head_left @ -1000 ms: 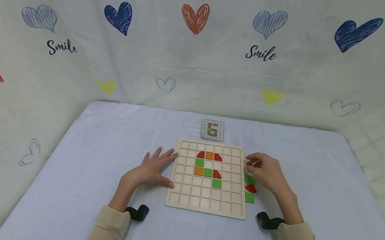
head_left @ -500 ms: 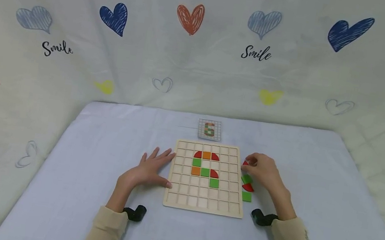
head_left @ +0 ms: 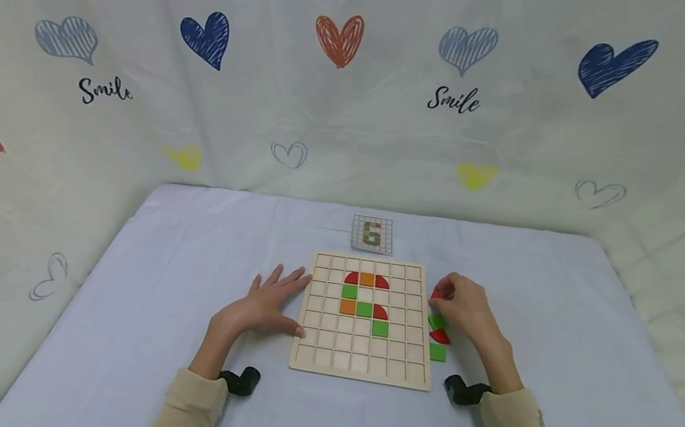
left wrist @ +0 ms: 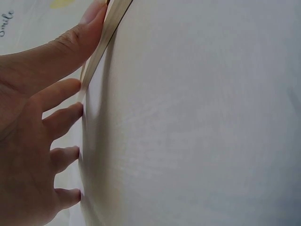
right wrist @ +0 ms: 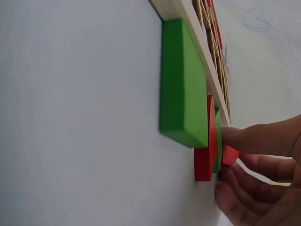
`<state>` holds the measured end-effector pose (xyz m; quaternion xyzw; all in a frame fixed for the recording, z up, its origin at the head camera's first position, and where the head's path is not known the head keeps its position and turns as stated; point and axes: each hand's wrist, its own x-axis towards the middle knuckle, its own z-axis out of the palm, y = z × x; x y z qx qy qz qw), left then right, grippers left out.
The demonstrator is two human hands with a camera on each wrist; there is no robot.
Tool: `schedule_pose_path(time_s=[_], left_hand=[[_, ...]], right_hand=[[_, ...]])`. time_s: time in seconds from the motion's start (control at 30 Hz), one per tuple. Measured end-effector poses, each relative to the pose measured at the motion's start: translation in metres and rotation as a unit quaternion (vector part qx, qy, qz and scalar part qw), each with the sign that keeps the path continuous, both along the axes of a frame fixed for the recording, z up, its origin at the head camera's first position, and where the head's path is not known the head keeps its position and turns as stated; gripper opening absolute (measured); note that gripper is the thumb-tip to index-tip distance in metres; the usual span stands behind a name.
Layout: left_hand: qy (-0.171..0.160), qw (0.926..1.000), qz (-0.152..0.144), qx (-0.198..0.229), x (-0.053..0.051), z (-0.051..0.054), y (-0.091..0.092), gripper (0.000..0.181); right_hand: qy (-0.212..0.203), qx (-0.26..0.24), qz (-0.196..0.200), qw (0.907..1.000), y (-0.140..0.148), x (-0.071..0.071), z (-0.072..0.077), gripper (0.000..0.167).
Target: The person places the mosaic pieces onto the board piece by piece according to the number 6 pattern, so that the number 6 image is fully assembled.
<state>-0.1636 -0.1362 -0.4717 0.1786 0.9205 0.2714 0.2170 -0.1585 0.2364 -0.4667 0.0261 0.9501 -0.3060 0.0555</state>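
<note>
A square wooden grid board [head_left: 321, 359] lies flat on the table, several red, orange and green pieces set in its squares. Against its left edge rests my left hand [head_left: 261, 306], fingers spread, with the thumb touching the rim in the left wrist view. Beside the right edge, my right hand [head_left: 464, 309] pinches a red curved-edge piece [right wrist: 229, 155] between thumb and fingers. Just below that hand lie a green piece [head_left: 436, 321], a red quarter-round piece [head_left: 440, 336] and a green square piece [right wrist: 185, 89]. The right fingers partly hide the held piece.
Behind the board lies a small card [head_left: 372, 235] printed with a grid and a coloured figure. A white cloth covers the table [head_left: 214, 224]. A white backdrop [head_left: 382, 123] with hearts and lettering rises at the back.
The red piece in my right fingers shows more clearly than a second ago. Both hands have stayed almost in place; the head view has shifted slightly.
</note>
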Motion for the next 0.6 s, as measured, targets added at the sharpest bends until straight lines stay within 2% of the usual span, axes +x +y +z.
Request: schedule_pose_path(time_s=[0.3,0.6], left_hand=[[-0.001,0.9999,-0.008,0.007,-0.0017,-0.0012,0.0006,0.103],[0.001,0.9999,-0.006,-0.008,-0.0019,-0.0008,0.0002,0.104]], right_hand=[[-0.001,-0.015,0.005,0.9999,0.003,-0.0013,0.0001,0.022],[0.0,-0.041,0.013,0.9991,0.0046,-0.0009,0.0033,0.014]])
